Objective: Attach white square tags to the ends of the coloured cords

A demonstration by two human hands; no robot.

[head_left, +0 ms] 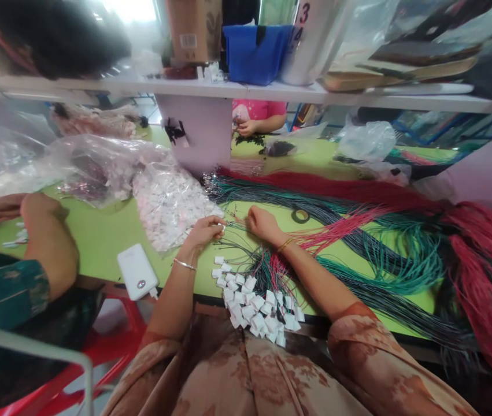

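Observation:
My left hand is closed in a pinch on a small white connector, beside the plastic bag of white connectors. Fingers bent, my right hand is closed over thin wires; exactly what its fingertips grip is too small to tell. Between my forearms lies a heap of white connectors joined to dark, green and red wires, at the table's front edge. Long bundles of red wires and green wires stretch across the right side.
A white power bank lies left of my forearm. Black tape sits beyond my right wrist. A person's arm rests at the left. A shelf spans the back, holding a blue bin. Another person's hand shows beneath it.

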